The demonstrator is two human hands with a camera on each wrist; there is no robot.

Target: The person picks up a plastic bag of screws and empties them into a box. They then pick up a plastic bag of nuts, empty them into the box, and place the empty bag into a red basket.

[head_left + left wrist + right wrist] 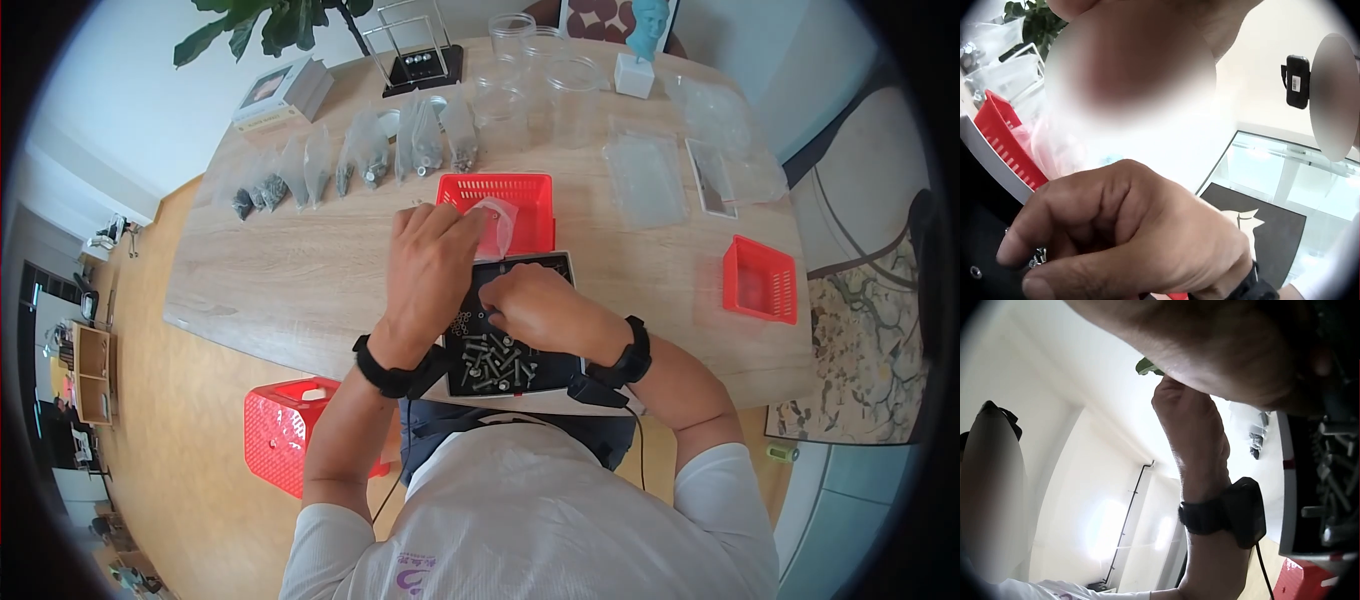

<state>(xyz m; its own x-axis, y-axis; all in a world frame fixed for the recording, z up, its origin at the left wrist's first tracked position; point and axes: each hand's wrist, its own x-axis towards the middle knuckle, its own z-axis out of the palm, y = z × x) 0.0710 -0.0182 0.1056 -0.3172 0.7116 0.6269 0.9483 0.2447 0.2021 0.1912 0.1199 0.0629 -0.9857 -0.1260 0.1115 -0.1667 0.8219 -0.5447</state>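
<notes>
My left hand (430, 265) grips the edge of a clear plastic bag (497, 228), which hangs open over the red basket (545, 215). Low over a black-lined tray (560, 375), my right hand (550, 310) has its fingers curled down. In the left wrist view, small shiny metal parts (1037, 257) show between that hand's thumb and forefinger. Bolts (495, 362) lie heaped in the near part of the tray, and small rings or nuts (460, 323) lie at its left. The right wrist view shows the left hand (1191, 419) raised beyond the tray.
Several filled plastic bags (372, 155) stand in a row across the back. Clear jars (572, 100) are behind them. Flat empty bags (645, 180) and a small red basket (760, 280) lie to the right. A red stool (280, 435) stands at the left.
</notes>
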